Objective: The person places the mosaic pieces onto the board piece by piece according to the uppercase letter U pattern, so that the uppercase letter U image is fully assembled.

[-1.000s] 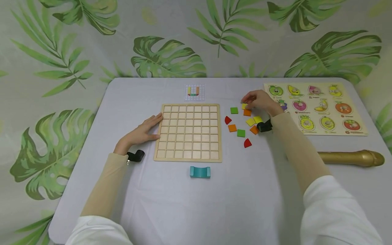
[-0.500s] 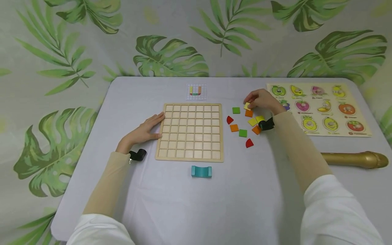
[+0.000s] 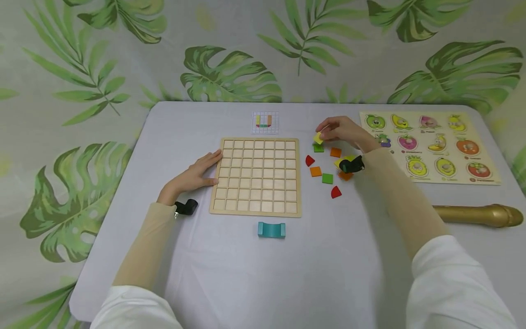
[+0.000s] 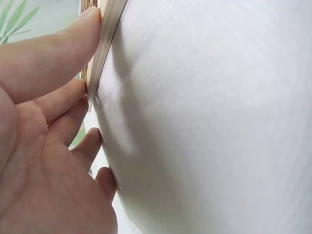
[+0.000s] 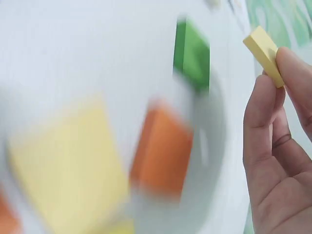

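Note:
Between thumb and fingertips my right hand (image 3: 343,130) pinches a yellow square tile (image 5: 265,53), lifted above the table beside a green tile (image 3: 318,148). Straight fingers of my left hand (image 3: 193,178) touch the left edge of a wooden grid board (image 3: 257,214), whose squares hold no tiles. Near my right hand lie an orange tile (image 3: 335,152), another orange tile (image 3: 315,172), a second green tile (image 3: 327,178), a red quarter-round piece (image 3: 310,160) and another red piece (image 3: 336,192). More yellow tiles (image 3: 349,158) lie partly hidden under the wrist camera.
Behind the board lies a small pattern card (image 3: 265,123) with a coloured U shape. A teal curved block (image 3: 271,230) sits in front of the board. At the right are a fruit puzzle board (image 3: 431,146) and a gold-coloured rod (image 3: 481,214), partly behind my right arm.
My right hand has picked up the yellow tile from beside the orange one and moved it left, over near the green tile. The left hand stays on the board's edge.

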`<state>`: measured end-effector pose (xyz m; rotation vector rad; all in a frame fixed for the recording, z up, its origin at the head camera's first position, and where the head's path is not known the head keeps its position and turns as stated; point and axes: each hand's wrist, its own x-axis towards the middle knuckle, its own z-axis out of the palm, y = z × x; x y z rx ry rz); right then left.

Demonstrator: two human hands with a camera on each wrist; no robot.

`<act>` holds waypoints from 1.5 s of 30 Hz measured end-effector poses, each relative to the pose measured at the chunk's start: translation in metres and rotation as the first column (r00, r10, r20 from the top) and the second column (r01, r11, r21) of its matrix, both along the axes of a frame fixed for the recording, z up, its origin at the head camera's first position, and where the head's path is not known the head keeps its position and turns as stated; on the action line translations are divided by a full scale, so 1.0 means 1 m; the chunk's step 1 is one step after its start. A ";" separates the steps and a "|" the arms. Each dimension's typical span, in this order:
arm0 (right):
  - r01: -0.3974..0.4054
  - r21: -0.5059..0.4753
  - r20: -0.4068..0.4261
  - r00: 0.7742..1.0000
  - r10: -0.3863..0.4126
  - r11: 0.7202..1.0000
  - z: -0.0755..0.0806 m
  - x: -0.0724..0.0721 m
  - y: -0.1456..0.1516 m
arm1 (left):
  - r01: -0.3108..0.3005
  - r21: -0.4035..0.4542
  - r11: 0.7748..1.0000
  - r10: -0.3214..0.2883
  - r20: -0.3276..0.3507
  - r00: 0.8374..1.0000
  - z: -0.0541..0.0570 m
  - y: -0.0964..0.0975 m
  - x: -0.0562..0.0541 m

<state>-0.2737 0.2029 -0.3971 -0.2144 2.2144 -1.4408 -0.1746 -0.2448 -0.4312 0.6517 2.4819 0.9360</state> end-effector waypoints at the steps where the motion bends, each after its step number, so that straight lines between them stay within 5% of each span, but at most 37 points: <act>1: -0.008 -0.023 0.010 1.000 0.009 1.000 0.000 0.000 -0.007 | 0.001 0.003 1.000 -0.001 0.000 1.000 0.000 0.001 0.000; 18: -0.128 -0.140 -0.006 0.992 0.129 0.982 -0.011 0.011 -0.139 | -0.003 0.006 1.000 0.003 -0.006 1.000 0.000 0.004 -0.002; 25: -0.119 -0.136 -0.038 0.993 0.115 0.984 -0.014 0.018 -0.178 | -0.002 0.001 1.000 0.002 -0.009 1.000 -0.002 0.003 -0.002; 35: -0.114 0.057 -0.136 0.983 0.121 0.992 -0.014 0.022 -0.211 | -0.009 0.000 1.000 0.009 0.003 1.000 0.000 0.001 -0.001; 45: -0.123 0.321 -0.252 0.945 0.210 0.939 -0.007 0.026 -0.225 | -0.018 -0.003 1.000 0.018 0.013 1.000 0.001 0.000 0.000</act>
